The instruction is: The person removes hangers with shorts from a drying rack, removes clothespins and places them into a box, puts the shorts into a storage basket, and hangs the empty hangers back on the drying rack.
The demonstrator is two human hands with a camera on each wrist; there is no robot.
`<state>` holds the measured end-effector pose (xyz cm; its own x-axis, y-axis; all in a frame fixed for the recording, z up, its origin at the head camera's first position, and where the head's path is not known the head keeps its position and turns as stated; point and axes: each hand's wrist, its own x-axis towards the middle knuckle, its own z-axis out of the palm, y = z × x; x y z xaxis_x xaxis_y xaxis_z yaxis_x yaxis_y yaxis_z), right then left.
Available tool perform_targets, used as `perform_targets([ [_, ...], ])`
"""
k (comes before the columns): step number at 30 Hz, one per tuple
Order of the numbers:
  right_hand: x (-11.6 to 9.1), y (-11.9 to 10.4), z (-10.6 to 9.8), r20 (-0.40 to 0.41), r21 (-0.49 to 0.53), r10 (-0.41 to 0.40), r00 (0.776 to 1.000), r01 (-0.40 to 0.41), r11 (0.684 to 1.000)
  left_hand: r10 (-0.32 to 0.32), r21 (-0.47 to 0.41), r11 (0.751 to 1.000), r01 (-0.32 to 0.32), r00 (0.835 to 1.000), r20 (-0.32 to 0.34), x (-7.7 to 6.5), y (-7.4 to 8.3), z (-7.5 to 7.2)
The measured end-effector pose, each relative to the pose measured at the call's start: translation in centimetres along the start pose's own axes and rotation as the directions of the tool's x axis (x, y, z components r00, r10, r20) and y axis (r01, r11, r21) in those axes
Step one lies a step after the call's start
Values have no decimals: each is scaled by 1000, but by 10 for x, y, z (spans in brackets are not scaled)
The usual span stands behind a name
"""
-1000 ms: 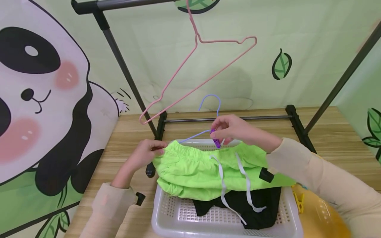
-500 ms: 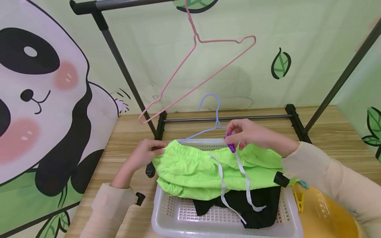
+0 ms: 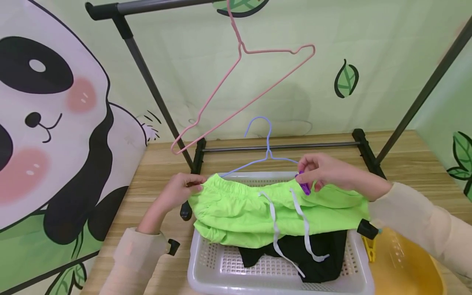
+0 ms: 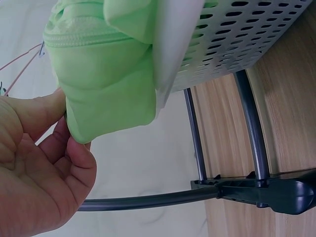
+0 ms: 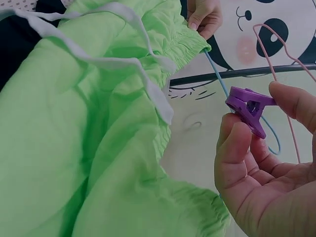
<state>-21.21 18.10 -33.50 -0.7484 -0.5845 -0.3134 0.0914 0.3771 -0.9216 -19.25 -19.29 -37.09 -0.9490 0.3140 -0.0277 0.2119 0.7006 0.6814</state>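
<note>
Neon green shorts (image 3: 236,213) with an elastic waistband and white drawstrings lie across the basket. My left hand (image 3: 184,189) pinches their left waistband corner; the left wrist view shows thumb and fingers on the green cloth (image 4: 103,84). A purple clothespin (image 5: 249,106) is held between the thumb and fingers of my right hand (image 3: 326,176), over the right part of the waistband. In the right wrist view the clothespin is apart from the cloth. Behind the waistband a blue hanger (image 3: 268,151) shows its hook and shoulders; its lower part is hidden by the shorts.
Under the shorts stands a white perforated basket (image 3: 280,282) with a black garment (image 3: 324,250) in it. A pink hanger (image 3: 241,108) hangs from the dark rack (image 3: 147,73). At right are a yellow clothespin (image 3: 370,248) and an orange basin (image 3: 405,262) on the wooden table (image 3: 166,262).
My right hand has moved to the right along the waistband with the purple clothespin, uncovering the blue hanger's neck and right shoulder. My left hand keeps its pinch in the same place.
</note>
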Motion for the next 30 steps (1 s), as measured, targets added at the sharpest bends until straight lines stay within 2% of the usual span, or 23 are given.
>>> perform_targets([
  [11, -20, 9, -11, -30, 23, 15, 999, -14, 1000, 4, -9, 1000, -4, 1000, -3, 0, -1, 0],
  [24, -42, 31, -31, -87, -74, 26, 996, -32, 997, 1, -6, 1000, -1, 1000, -4, 0, -3, 1],
  [30, -51, 42, -36, -78, -112, 39, 996, -47, 993, -2, -7, 1000, 2, 1000, 1, 1, -2, 1],
])
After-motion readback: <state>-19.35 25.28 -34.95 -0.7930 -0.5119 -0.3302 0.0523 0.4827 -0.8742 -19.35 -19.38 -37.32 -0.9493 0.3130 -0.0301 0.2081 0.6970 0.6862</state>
